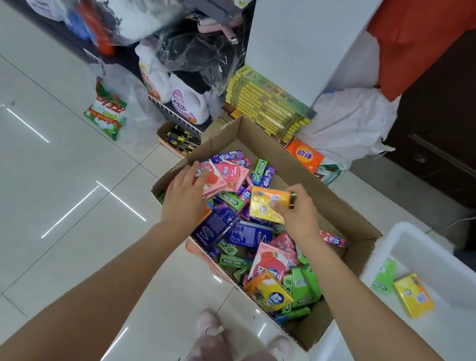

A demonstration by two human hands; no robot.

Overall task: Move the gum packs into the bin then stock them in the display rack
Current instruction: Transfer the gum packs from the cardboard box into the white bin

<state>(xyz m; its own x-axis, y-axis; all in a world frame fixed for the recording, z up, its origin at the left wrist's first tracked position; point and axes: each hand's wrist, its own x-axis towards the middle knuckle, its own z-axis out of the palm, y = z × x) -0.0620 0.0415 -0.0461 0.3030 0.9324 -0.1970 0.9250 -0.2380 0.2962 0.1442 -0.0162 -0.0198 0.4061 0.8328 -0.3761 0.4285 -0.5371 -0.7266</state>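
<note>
Mixed gum packs [249, 236] heaped in cardboard box [355, 223]; two in white bin [444, 256].

Single head-worn wide-angle view, looking steeply down and forward, close over cardboard box [301, 170] on floor
</note>
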